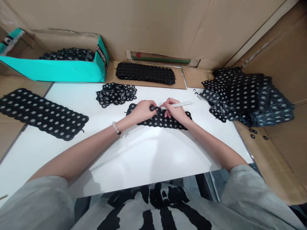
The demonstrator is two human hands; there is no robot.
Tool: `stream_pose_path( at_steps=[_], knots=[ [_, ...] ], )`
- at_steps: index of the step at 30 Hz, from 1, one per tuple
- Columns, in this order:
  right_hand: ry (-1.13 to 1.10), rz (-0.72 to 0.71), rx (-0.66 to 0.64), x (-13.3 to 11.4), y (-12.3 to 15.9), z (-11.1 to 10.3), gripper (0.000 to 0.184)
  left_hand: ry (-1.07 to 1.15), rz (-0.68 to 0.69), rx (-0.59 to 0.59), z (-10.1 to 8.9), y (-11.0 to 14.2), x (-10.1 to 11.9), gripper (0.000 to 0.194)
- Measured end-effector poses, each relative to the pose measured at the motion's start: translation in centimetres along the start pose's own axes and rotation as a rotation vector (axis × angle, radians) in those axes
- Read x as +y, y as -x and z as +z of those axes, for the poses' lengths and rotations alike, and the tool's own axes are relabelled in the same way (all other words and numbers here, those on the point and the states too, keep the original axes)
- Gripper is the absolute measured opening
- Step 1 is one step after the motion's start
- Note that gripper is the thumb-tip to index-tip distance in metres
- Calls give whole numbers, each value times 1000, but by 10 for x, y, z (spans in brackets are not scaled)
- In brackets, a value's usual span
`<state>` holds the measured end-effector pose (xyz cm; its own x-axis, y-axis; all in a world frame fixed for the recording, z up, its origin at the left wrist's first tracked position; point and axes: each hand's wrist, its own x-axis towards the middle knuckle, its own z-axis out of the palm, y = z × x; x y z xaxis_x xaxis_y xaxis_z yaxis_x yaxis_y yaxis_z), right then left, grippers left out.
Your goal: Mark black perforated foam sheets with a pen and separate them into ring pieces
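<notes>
White tabletop [134,153], black mat [159,120] pinched by left hand [142,111], under right hand [174,111] gripping pen [179,104]

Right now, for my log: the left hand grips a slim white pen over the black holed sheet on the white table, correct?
No: the head view shows the slim white pen in the right hand, over the black holed sheet on the white table.

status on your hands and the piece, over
Left hand pinching black ring sheet. Right hand gripping white pen at sheet. Loose ring pile beyond, apart.
</notes>
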<state>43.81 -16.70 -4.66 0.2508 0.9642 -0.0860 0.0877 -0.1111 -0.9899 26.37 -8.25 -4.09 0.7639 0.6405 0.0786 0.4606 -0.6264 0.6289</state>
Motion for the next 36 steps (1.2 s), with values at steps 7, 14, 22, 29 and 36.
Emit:
stream_pose_path(
  at_steps=[7,14,22,29,36],
  knots=[
    [15,-45,-78,0,-23,6,33,62,-8,29,-6,0,-10,26],
    [111,-108,-110,5,-13,2,23,29,-2,-55,-8,-2,-15,30],
    [-51,-55,-40,4,-14,6,39,166,-63,-94,-10,-5,-20,34],
    [32,-97,-41,5,-10,3,36,285,-122,-83,-8,-7,-20,33],
    [399,-242,46,5,2,10,23,481,-173,-201,-12,-11,-23,39]
  ],
)
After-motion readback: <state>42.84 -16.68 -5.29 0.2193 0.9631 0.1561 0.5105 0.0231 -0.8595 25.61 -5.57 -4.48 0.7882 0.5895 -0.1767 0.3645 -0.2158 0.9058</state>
